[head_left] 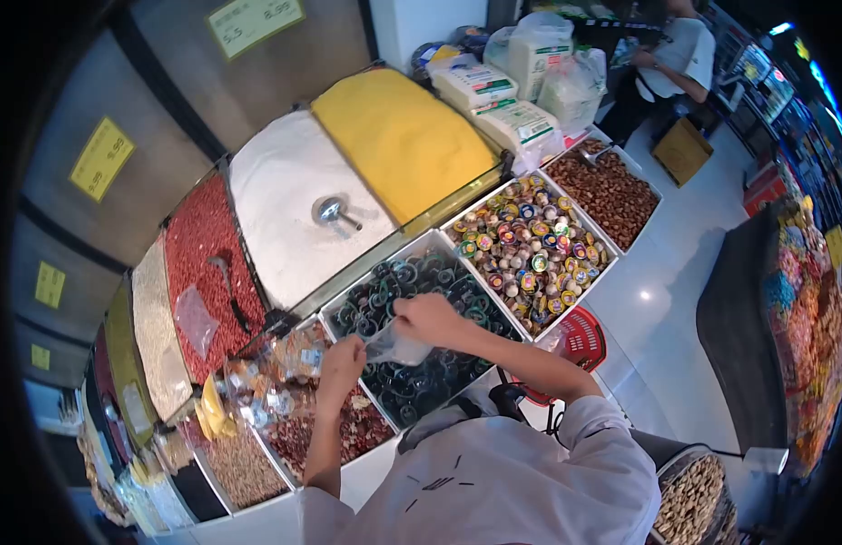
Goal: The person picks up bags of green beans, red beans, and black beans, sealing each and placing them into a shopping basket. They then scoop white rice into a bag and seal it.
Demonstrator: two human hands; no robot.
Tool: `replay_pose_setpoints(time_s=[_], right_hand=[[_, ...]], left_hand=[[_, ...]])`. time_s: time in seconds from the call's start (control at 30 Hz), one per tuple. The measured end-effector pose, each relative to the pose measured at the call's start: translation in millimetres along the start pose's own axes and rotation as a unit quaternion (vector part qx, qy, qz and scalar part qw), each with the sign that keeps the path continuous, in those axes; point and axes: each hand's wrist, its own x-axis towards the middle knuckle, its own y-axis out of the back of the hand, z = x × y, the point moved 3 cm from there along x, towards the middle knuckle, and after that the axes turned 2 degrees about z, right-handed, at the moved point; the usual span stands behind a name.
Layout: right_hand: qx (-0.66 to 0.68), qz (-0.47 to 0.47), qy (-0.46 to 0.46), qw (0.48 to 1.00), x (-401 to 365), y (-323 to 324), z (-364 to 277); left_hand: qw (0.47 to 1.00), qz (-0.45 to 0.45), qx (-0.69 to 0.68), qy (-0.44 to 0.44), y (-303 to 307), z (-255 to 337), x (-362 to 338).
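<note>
A clear plastic bag (395,347) is stretched between my two hands over a white-edged bin of dark, round packaged items (416,386). My left hand (344,361) is closed on the bag's left side, near the bin's left edge. Farther right and slightly higher, my right hand (428,320) grips the other side with curled fingers. The bag looks thin and flattened, and its lower part overlaps the dark items in this view.
Right of this bin stands one of colourful small cups (534,250), then brown nuts (602,191). Behind are white grain (294,191) with a metal scoop (337,213) and yellow grain (393,136). A red basket (584,338) sits below right. A person (679,54) stands far back.
</note>
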Motion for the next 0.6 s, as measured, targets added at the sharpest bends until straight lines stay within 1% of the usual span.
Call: replay_pose_setpoints(time_s=[0.03, 0.1, 0.2, 0.3, 0.37, 0.4, 0.47, 0.5, 0.57, 0.6], right_hand=[[-0.014, -0.017, -0.020, 1.000, -8.1, 0.4, 6.9], [0.014, -0.005, -0.043, 0.999, -18.7, 6.6, 18.0], [0.011, -0.026, -0.070, 0.997, -25.8, 10.5, 39.0], [0.018, -0.050, -0.101, 0.993, -28.3, 6.5, 59.5], [0.043, -0.064, -0.116, 0.990, -27.9, -10.7, 78.0], [0.047, -0.069, -0.136, 0.987, -27.4, -17.8, 82.3], [0.059, -0.065, -0.139, 0.986, -23.0, -25.7, 87.0], [0.070, -0.063, -0.134, 0.987, -20.6, -25.6, 88.1], [0.079, -0.061, -0.121, 0.988, -17.4, -29.4, 92.6], [0.081, -0.068, -0.128, 0.986, -20.4, -31.4, 90.3]], left_hand=[[1.000, 0.003, 0.002, 0.020, -4.7, 3.1, -4.4], [0.997, -0.008, 0.027, 0.066, -15.9, 18.7, -0.2], [0.995, 0.037, 0.049, 0.074, -16.6, 39.4, 9.2], [0.990, 0.081, 0.066, 0.099, -24.2, 41.6, 16.5], [0.984, 0.092, 0.097, 0.119, -31.9, 40.5, 23.4], [0.983, 0.081, 0.097, 0.135, -37.4, 39.6, 22.3], [0.981, 0.117, 0.101, 0.115, -41.9, 41.5, 21.5], [0.981, 0.108, 0.102, 0.122, -41.4, 41.1, 18.3], [0.988, 0.135, 0.049, 0.058, -34.9, 50.2, 7.1], [0.988, 0.115, 0.086, 0.049, -34.5, 49.6, 2.0]])
